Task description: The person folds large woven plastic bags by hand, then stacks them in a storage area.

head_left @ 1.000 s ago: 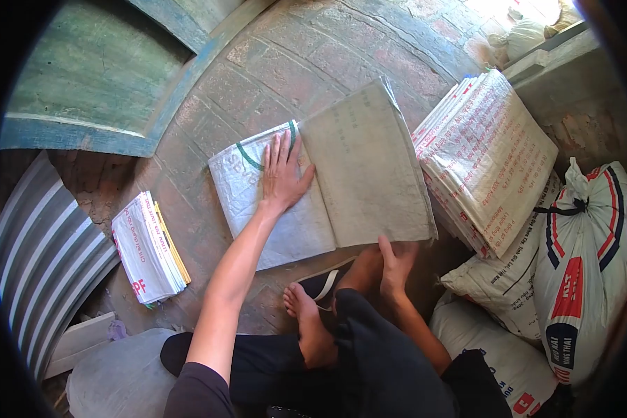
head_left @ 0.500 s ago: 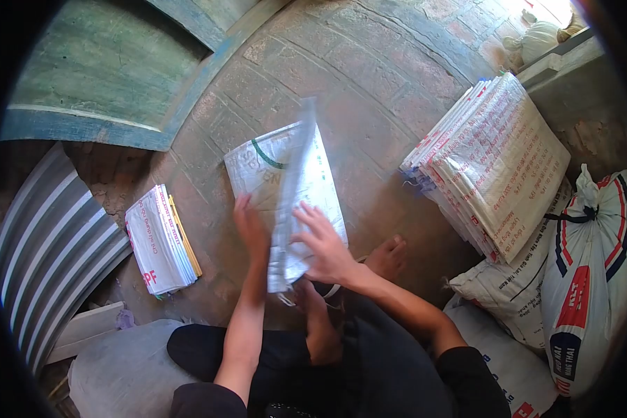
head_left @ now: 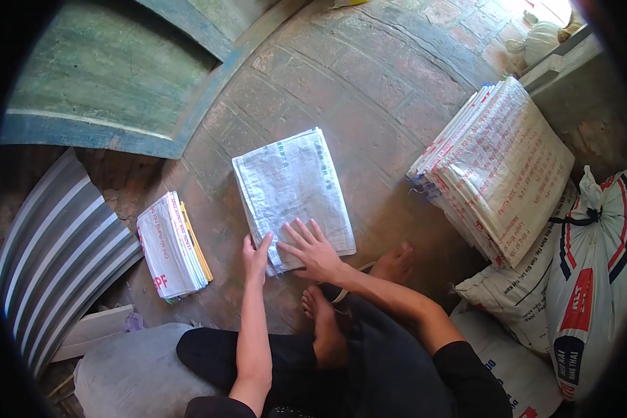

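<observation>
A folded white woven sack point(head_left: 292, 188) lies flat on the brick floor in front of me. My right hand point(head_left: 311, 247) rests palm down on its near edge with the fingers spread. My left hand point(head_left: 255, 256) touches the sack's near left corner, fingers extended. Neither hand grips anything. My bare feet are just below the hands.
A small pile of folded sacks point(head_left: 172, 245) lies on the left. A tall stack of flat sacks point(head_left: 503, 161) stands on the right, with filled tied bags point(head_left: 589, 272) beside it. Corrugated metal sheet point(head_left: 56, 251) is at far left, a green door point(head_left: 111, 76) behind.
The sack's right half was folded over onto the left half. My right hand carried the flap across and both hands now press at the near edge of the folded sack.
</observation>
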The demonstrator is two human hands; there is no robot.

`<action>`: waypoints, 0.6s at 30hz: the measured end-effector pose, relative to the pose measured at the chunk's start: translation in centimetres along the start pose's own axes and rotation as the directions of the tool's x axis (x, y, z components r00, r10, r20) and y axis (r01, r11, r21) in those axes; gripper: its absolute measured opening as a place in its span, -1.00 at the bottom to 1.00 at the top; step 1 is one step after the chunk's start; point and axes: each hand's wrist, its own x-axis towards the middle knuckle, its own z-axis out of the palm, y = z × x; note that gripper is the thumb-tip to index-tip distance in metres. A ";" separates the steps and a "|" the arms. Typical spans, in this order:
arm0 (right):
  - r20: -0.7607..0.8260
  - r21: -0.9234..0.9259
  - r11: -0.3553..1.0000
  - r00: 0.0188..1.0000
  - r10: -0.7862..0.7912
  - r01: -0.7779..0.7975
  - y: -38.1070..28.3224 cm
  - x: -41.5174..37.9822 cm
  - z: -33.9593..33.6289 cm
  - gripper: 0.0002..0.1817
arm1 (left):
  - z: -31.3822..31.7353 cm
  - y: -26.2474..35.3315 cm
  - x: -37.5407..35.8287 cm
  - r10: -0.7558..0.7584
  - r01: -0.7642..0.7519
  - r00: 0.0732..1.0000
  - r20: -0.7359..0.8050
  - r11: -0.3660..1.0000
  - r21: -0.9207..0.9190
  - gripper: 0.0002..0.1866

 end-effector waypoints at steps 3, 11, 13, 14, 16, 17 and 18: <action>-0.014 -0.027 1.000 1.000 0.000 -0.001 -0.5 -0.3 -1.1 0.01 | 0.0 2.5 -0.5 -0.038 0.068 0.987 0.153 0.979 -0.192 -0.55; -0.652 0.149 0.981 0.758 0.003 0.124 -2.4 -2.8 -7.9 -0.40 | 8.1 15.1 -10.5 0.271 -0.214 0.962 0.042 0.839 -0.501 -0.51; -0.745 0.388 0.914 0.624 0.235 0.118 0.7 -4.4 -5.7 -0.51 | 8.5 17.5 -13.7 0.366 -0.201 0.900 0.236 0.829 -0.521 -0.49; -0.797 0.370 0.928 0.529 0.293 0.044 0.7 -5.6 -6.8 -0.57 | 8.0 18.1 -15.1 0.376 -0.159 0.836 0.399 0.863 -0.480 -0.48; -0.870 0.385 0.919 0.302 0.391 -0.082 -1.0 -8.2 -11.3 -0.65 | 6.9 18.8 -17.2 0.436 -0.247 0.691 0.577 0.892 -0.379 -0.53; -0.872 0.438 0.894 0.197 0.448 -0.091 -2.1 -9.3 -13.8 -0.68 | 5.9 18.8 -18.4 0.422 -0.305 0.652 0.630 0.907 -0.292 -0.55; -0.866 0.484 0.871 0.092 0.491 -0.089 -3.4 -10.3 -16.2 -0.69 | 4.6 18.7 -19.5 0.400 -0.367 0.619 0.676 0.908 -0.201 -0.56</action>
